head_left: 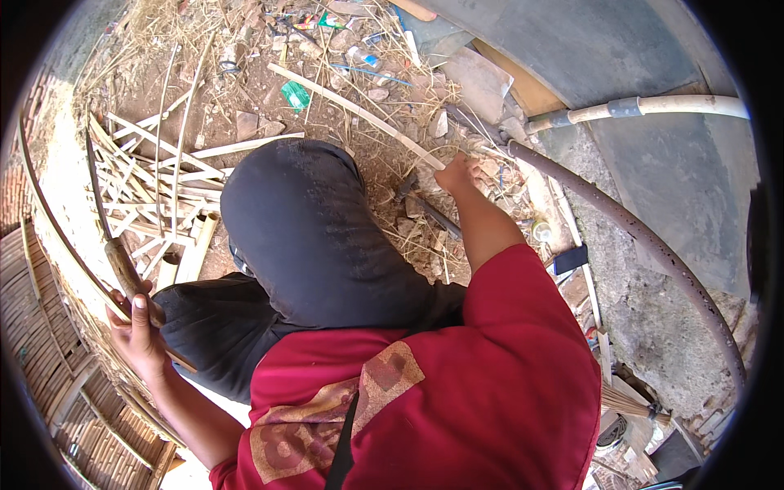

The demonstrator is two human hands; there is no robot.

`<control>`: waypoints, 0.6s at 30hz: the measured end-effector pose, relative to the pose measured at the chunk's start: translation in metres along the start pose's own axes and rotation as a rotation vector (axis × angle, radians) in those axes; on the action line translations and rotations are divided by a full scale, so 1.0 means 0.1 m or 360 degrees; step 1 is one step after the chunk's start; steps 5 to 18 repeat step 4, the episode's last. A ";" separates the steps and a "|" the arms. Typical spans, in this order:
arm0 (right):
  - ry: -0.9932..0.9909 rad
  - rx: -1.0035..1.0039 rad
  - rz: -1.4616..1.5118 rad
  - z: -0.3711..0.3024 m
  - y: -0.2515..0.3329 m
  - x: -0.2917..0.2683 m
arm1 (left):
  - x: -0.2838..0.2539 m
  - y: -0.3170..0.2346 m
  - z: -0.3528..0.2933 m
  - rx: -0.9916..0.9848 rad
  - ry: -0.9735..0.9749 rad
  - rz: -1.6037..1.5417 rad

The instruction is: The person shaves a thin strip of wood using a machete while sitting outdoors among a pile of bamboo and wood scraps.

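Observation:
My right hand [457,173] reaches forward to the rubble-strewn ground, fingers closed on the near end of a long pale bamboo stick [351,108] that runs away to the upper left. My left hand [139,331], low at the left, grips the thick wooden handle [122,269] of a tool with a dark thin blade [91,175] pointing up. A long thin curved bamboo strip [49,212] lies against that hand. My knee in black trousers [310,237] fills the middle, above a red shirt [457,384].
A pile of split bamboo strips [155,188] lies left of the knee. Woven bamboo panels [41,335] sit at the lower left. A dark curved hose [653,245] and a white pipe [678,104] cross the concrete at right. Green litter [296,95] and stones lie ahead.

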State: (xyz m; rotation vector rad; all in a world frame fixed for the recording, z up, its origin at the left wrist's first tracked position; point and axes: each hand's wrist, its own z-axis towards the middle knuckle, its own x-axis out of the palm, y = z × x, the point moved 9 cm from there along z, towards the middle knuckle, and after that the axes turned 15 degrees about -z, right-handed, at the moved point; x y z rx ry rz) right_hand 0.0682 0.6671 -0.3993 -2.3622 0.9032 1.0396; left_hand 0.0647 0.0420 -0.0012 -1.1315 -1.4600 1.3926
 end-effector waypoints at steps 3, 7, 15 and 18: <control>-0.0106 -0.0113 0.0053 -0.11 0.04 -0.02 | 0.00 0.01 -0.03 0.0013 -0.0002 -0.0017; -0.0107 -0.0119 0.0046 -0.12 0.05 -0.03 | -0.04 0.04 -0.03 0.0015 0.0006 -0.0016; -0.0107 -0.0119 0.0046 -0.12 0.05 -0.03 | -0.04 0.04 -0.03 0.0015 0.0006 -0.0016; -0.0107 -0.0119 0.0046 -0.12 0.05 -0.03 | -0.04 0.04 -0.03 0.0015 0.0006 -0.0016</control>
